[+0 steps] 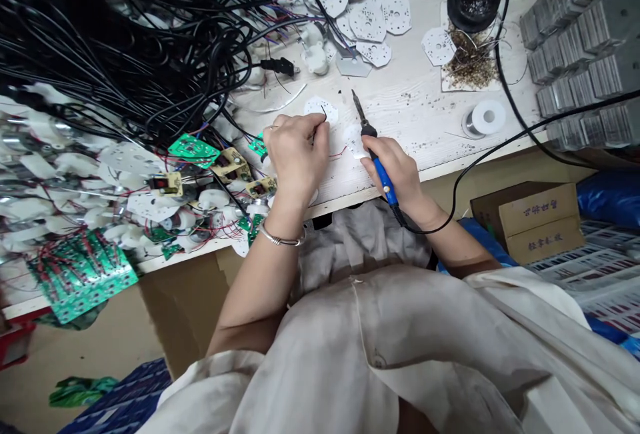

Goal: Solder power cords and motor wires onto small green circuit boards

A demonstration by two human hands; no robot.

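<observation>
A: What's under the left hand point(297, 154)?
B: Its fingers point(316, 137) cover part of a white perforated octagonal plate point(321, 109). Only a thin black wire point(324, 113) shows there, so I can't tell what they pinch.
A: And the right hand point(393, 174)?
B: It hides the middle of a blue-handled soldering iron point(384, 177).
A: The tangle of black insulated cables point(125, 41)?
B: The top and left edges cut it off.
A: Printing on the brown cardboard box point(533, 221)?
B: Too small and blurred to read.
A: Parts on the green circuit boards point(83, 274)?
B: Too tiny to tell.
</observation>
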